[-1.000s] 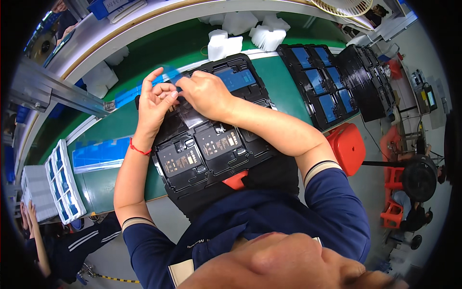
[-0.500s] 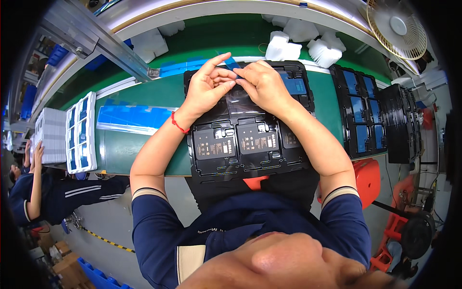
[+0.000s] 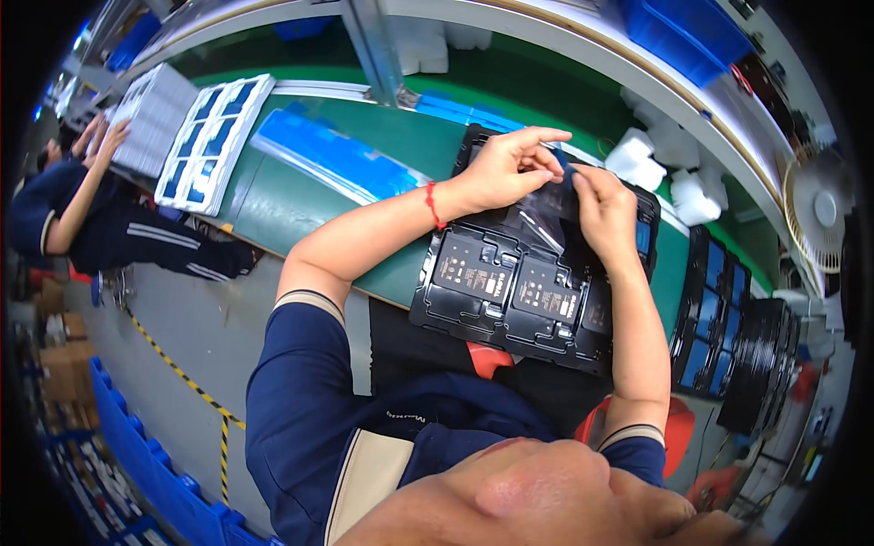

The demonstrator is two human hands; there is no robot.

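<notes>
Far half of the black tray (image 3: 437, 314) largely hidden under both hands and wrists; of the flat black packs (image 3: 472, 276) in its near row, two lie in plain sight, a third is cut off by the right forearm (image 3: 640, 337); the blue film strip (image 3: 564, 167) is small, dark and partly covered by fingers, its full length not readable; the stack of black trays (image 3: 760, 364) and the fan (image 3: 824, 205) fade into the dim rim of the view;

surroundings: the black tray sits at the near edge of the green table (image 3: 273, 205); to its left lie blue sheets (image 3: 337, 155), then a white tray (image 3: 218, 127) with blue pieces, and beyond it a stack of white trays (image 3: 150, 118) touched by a co-worker; white foam blocks (image 3: 633, 156) stand past the far edge; a second black tray (image 3: 710, 314) with blue pieces lies to the right;

grip: right hand (image 3: 604, 207) has thumb and forefinger pinched together on the blue film strip, above the far part of the black tray; left hand (image 3: 519, 171) is loosely curled, thumb and fingertips close together beside the strip, whether gripping it cannot be told; a clear film (image 3: 543, 229) lies below, between the wrists
</notes>
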